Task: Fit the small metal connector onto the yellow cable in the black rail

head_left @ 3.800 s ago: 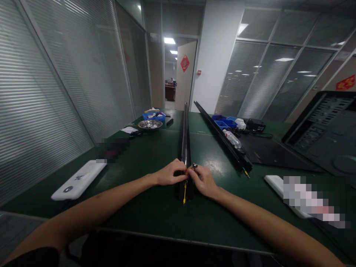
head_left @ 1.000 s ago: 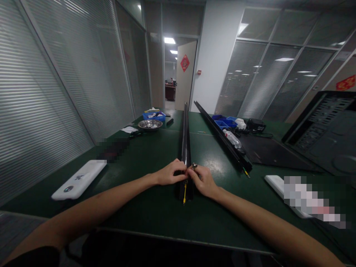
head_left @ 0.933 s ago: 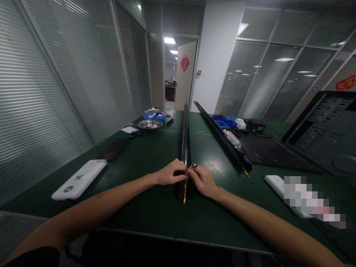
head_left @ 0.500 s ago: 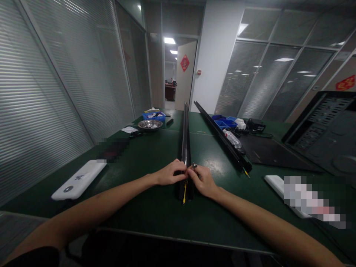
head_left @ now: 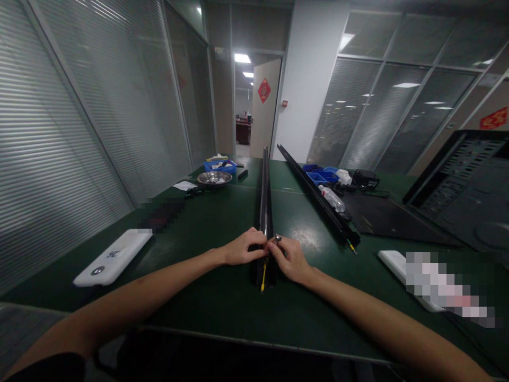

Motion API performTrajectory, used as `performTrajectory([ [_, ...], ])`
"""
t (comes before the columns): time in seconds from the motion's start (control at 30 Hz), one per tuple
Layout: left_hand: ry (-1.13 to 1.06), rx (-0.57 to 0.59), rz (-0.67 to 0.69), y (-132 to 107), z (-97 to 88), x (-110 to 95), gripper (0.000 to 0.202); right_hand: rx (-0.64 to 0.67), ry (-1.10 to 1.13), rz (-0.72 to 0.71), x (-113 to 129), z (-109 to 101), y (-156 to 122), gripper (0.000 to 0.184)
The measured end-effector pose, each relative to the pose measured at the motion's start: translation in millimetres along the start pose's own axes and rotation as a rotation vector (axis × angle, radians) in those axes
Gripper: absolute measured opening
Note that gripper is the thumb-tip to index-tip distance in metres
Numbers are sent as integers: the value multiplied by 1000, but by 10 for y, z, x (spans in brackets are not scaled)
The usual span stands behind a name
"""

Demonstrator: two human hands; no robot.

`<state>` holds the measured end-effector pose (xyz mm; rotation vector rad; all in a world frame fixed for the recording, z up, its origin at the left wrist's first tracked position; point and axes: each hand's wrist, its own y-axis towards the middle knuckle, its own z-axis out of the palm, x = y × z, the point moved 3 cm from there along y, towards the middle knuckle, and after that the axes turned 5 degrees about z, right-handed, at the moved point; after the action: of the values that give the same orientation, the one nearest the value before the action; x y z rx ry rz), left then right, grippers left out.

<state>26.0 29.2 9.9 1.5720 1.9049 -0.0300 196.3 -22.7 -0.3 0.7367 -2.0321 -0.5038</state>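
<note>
A long black rail (head_left: 264, 207) lies lengthwise on the green table, its near end just below my hands. My left hand (head_left: 247, 247) rests across it from the left, fingers bent over and gripping the rail. From the right my right hand (head_left: 293, 259) meets it, thumb and fingers pinched together at the rail; what lies between the fingertips is too small to make out. A small shiny metal piece (head_left: 278, 238) shows at the right hand's fingers. Below both hands, a yellow wire (head_left: 263, 277) with a terminal end hangs out of the rail's near end.
Right of me lies a second black rail (head_left: 318, 195) with a green-yellow wire (head_left: 352, 246). A clear bottle (head_left: 333, 199), blue bins (head_left: 317, 178) and a black panel (head_left: 382, 220) stand beyond it. Leftward are a metal bowl (head_left: 214, 179), blue basket (head_left: 220, 167) and white device (head_left: 113, 258).
Both hands keep nearly the same place and pinch on the rail. The yellow wire's lower end has shifted very slightly to the left.
</note>
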Motion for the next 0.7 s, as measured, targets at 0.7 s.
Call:
performTrajectory([
  [0.7,9,-2,6,1,7,18,29,7,17,5,-9,1,17,32],
])
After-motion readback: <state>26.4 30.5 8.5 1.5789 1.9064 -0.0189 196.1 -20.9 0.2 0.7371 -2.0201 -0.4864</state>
